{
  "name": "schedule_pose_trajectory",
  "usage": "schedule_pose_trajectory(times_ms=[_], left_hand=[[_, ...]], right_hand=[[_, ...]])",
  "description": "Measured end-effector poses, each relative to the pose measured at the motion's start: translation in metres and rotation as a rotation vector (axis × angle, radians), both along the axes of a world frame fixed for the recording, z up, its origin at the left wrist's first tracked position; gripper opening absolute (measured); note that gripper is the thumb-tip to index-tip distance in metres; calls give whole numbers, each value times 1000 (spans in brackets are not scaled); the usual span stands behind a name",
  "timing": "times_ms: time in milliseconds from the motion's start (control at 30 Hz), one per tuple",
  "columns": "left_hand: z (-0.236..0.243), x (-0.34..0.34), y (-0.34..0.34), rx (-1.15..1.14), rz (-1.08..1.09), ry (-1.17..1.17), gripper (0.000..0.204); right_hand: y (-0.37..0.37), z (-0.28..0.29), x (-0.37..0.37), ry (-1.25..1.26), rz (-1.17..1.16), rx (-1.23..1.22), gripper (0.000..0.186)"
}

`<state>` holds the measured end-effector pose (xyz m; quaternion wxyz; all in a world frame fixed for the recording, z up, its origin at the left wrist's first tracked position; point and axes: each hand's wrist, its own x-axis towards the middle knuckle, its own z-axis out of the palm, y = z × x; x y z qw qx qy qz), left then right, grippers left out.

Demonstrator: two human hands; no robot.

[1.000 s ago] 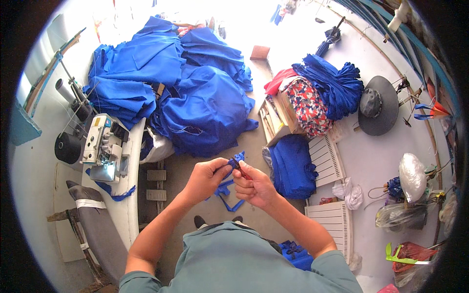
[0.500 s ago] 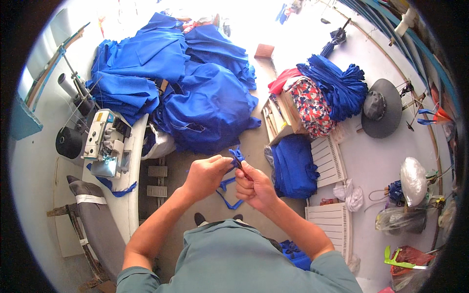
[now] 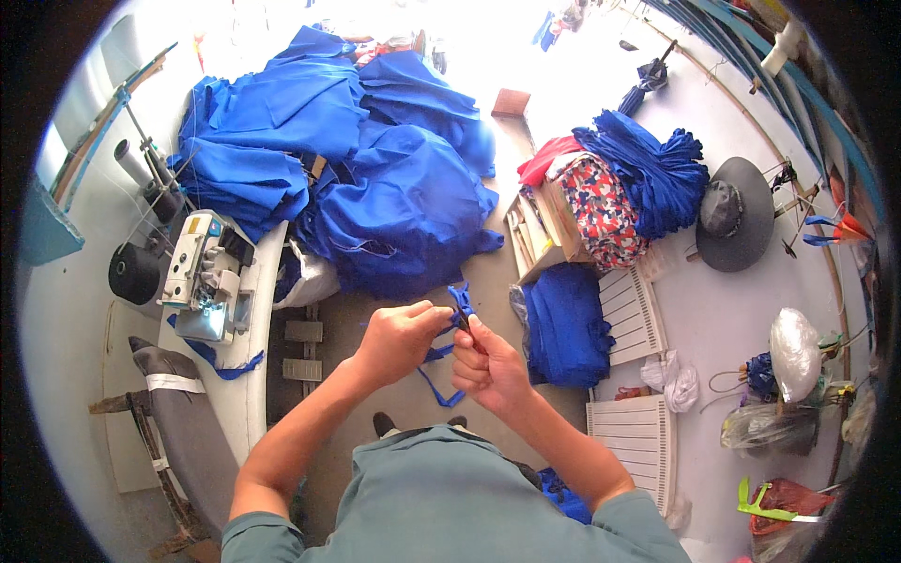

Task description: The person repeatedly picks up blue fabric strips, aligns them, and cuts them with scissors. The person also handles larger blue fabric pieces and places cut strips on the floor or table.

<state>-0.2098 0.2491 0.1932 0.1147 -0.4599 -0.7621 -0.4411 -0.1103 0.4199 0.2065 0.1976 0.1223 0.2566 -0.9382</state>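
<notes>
In front of my body, my left hand (image 3: 404, 340) is closed in a pinch on a narrow blue fabric strip (image 3: 461, 298). The bunched end of the strip sticks up between my two hands, and a length of it hangs in a loop (image 3: 437, 387) below them. My right hand (image 3: 490, 366) is closed around what look like small dark thread snips (image 3: 464, 322), their tip against the strip. Most of the tool is hidden in my fingers.
A large pile of blue cloth (image 3: 394, 206) lies ahead. Left stands an overlock sewing machine (image 3: 202, 272) on a white table (image 3: 253, 375), beside a black thread cone (image 3: 133, 272). Right are folded blue cloth (image 3: 568, 324), patterned fabric (image 3: 596, 211) and a dark hat (image 3: 737, 214).
Both hands stay close together and have barely moved. The blue strip's end between them has shifted slightly, and its hanging loop has swung and looks narrower.
</notes>
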Motion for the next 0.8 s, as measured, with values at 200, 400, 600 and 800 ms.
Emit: schedule_pose_trajectory(times_ms=[200, 400, 600, 800], left_hand=[[10, 1, -6, -99, -18, 176, 16], [2, 0, -3, -28, 17, 73, 22], [-64, -27, -32, -130, 118, 41, 11], [-1, -15, 9, 367, 174, -662, 15]], right_hand=[[-1, 4, 0, -18, 20, -95, 36], [-6, -2, -2, 1, -29, -31, 36], [3, 40, 12, 254, -109, 48, 39], [17, -10, -29, 232, -415, 508, 40]])
